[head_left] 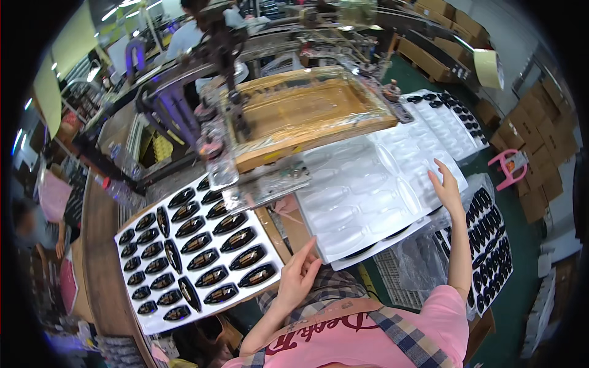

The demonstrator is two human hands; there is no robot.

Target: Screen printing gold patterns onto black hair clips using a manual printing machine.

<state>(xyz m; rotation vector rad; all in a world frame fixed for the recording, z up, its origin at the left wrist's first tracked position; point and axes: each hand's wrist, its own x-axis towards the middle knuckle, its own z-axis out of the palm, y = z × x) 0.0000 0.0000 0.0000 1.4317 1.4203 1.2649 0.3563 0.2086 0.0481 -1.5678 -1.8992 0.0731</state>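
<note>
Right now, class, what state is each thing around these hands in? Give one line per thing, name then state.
Central tray: white, visible hollows unfilled
Left hand: fingers partly bent, at the central tray's near left corner
Right hand: open, at the central tray's right side
Left tray: holding black pieces in rows
Wooden frame: untouched by either hand
Plastic sheeting: crumpled
Cardboard boxes: stacked

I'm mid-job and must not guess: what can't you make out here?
All in the head view:
Dark pieces under the upper white tray: mostly covered by it.
Part of the surface beneath the wooden-framed screen: hidden by it.
Far-right black pieces: partly hidden by the right forearm.
Co-worker's white shirt: partly behind the dark machine arm.
</note>
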